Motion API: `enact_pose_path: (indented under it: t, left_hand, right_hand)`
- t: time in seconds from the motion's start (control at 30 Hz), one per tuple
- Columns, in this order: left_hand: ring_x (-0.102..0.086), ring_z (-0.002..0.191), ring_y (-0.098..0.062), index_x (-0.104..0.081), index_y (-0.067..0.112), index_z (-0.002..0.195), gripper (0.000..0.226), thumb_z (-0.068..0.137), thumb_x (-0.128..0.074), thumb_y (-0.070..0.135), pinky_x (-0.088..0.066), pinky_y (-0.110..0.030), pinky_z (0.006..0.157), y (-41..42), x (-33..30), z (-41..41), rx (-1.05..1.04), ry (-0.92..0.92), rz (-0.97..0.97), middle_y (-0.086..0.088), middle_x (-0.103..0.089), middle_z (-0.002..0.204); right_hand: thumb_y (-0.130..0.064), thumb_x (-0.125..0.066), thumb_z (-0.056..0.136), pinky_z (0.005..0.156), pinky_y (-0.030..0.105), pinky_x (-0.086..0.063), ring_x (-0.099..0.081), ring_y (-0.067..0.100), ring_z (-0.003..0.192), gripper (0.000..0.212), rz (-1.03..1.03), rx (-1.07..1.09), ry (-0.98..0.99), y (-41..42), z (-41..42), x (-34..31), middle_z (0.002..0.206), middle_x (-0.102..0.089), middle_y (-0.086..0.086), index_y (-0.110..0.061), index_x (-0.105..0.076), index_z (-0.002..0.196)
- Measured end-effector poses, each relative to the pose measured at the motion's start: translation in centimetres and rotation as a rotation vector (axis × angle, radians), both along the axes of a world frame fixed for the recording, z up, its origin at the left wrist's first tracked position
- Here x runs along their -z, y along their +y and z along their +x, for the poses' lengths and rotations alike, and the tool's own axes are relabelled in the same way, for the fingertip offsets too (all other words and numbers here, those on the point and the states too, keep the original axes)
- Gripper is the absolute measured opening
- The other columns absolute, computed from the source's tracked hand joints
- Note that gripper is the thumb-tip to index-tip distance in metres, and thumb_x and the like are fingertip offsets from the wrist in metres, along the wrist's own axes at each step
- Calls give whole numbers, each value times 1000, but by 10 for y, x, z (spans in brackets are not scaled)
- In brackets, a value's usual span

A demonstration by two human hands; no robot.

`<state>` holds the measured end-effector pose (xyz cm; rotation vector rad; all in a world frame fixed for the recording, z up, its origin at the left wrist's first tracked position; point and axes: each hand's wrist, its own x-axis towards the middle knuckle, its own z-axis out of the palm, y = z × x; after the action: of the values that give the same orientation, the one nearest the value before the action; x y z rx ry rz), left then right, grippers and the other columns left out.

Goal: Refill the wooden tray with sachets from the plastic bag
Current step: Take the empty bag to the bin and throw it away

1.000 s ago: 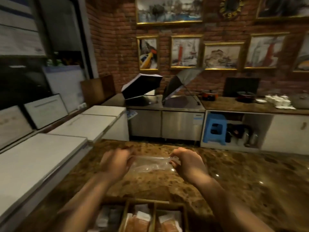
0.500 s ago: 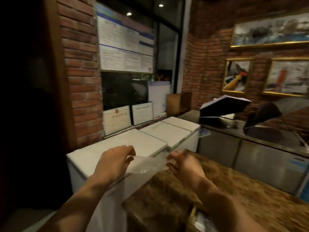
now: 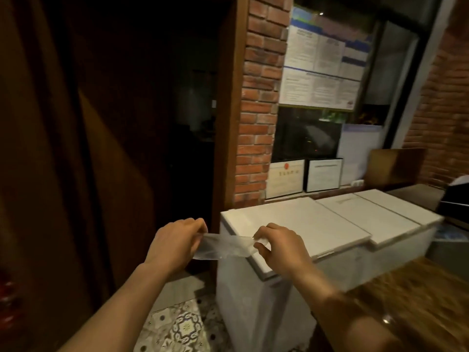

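A clear, crumpled plastic bag [image 3: 224, 247] is stretched between both my hands in front of me. My left hand [image 3: 175, 243] pinches its left end and my right hand [image 3: 278, 246] pinches its right end. The bag looks flat and I see no sachets inside it. Both hands hover in the air by the near corner of a white chest freezer [image 3: 291, 224]. The wooden tray is out of view.
A row of white chest freezers runs back to the right along a brick wall [image 3: 256, 110]. The brown stone counter [image 3: 418, 301] lies at lower right. A dark doorway [image 3: 152, 123] opens to the left, with patterned floor tiles [image 3: 182, 323] below.
My view has swung left, away from the counter and the tray, toward the freezers and the dark doorway. Both hands have kept hold of the bag and moved with it.
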<state>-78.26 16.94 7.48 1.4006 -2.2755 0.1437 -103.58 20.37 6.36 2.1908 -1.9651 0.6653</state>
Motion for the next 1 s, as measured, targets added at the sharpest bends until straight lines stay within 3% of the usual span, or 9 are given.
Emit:
enact_pose_path:
  t: [0.17, 0.37, 0.57, 0.8, 1.0]
  left_hand:
    - [-65, 91, -15, -59, 35, 106, 10, 96, -59, 30, -42, -30, 64, -5, 25, 64, -101, -9, 13, 12, -68, 103]
    - [-64, 92, -15, -58, 35, 107, 9, 98, -57, 34, -49, -33, 68, -5, 59, 92, -201, 27, 81, 13, -67, 103]
    - [-63, 95, -14, -58, 34, 110, 11, 99, -55, 37, -55, -37, 79, -7, 103, 87, -276, 11, 169, 12, -66, 106]
    - [-64, 95, -17, -59, 34, 105, 7, 98, -58, 34, -50, -36, 73, -10, 160, 70, -361, 24, 289, 11, -67, 105]
    - [-64, 92, -17, -59, 34, 103, 5, 98, -59, 32, -53, -39, 77, 1, 222, 59, -418, 59, 398, 12, -67, 103]
  right_hand:
    - [-33, -67, 94, 79, 29, -54, -66, 15, 98, 19, 33, -142, -44, -28, 56, 27, 112, -68, -12, -36, -69, 113]
    - [-30, -63, 96, 79, 42, -57, -67, 22, 96, 19, 76, -256, -9, -51, 85, 51, 109, -67, -5, -29, -69, 114]
    - [-26, -63, 96, 75, 38, -56, -66, 20, 94, 19, 154, -316, -19, -74, 87, 93, 108, -65, -6, -28, -69, 114]
    - [-27, -67, 94, 70, 26, -40, -66, 17, 94, 20, 269, -363, -39, -93, 73, 155, 111, -66, -9, -30, -70, 114]
    - [-26, -68, 94, 74, 34, -52, -67, 19, 93, 18, 354, -398, -41, -96, 67, 212, 111, -69, -6, -28, -71, 111]
